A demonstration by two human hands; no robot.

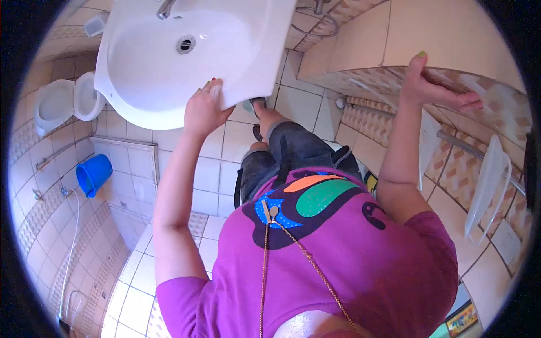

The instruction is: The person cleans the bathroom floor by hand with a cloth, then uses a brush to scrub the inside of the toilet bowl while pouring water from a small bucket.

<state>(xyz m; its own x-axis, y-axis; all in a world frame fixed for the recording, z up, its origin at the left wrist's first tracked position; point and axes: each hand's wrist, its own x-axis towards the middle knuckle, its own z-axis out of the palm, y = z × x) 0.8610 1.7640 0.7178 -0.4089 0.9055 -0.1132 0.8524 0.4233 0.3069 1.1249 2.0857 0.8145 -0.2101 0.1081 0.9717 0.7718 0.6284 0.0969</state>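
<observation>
My left hand (pixel 207 105) lies over the front rim of a white ceramic washbasin (pixel 253 63). Its fingers are together on the basin, with the thumb pointing right along the edge. A pale patch shows on the fingers; I cannot make out whether it is foam or a small object. Whether the hand grips the rim does not show either. Off to the right, my right hand (pixel 431 91) is raised beside the tiled ledge (pixel 444 38), its fingers apart and nothing visible in it. A chrome tap (pixel 165 9) and a drain (pixel 186 44) are part of the basin.
At the left are a toilet (pixel 55 103) with its lid up, a blue bucket (pixel 94 174) and a shower hose (pixel 74 245). A metal towel ring (pixel 315 23) hangs behind the basin. Metal rails (pixel 460 145) and a clear plastic shelf (pixel 486 186) line the right wall.
</observation>
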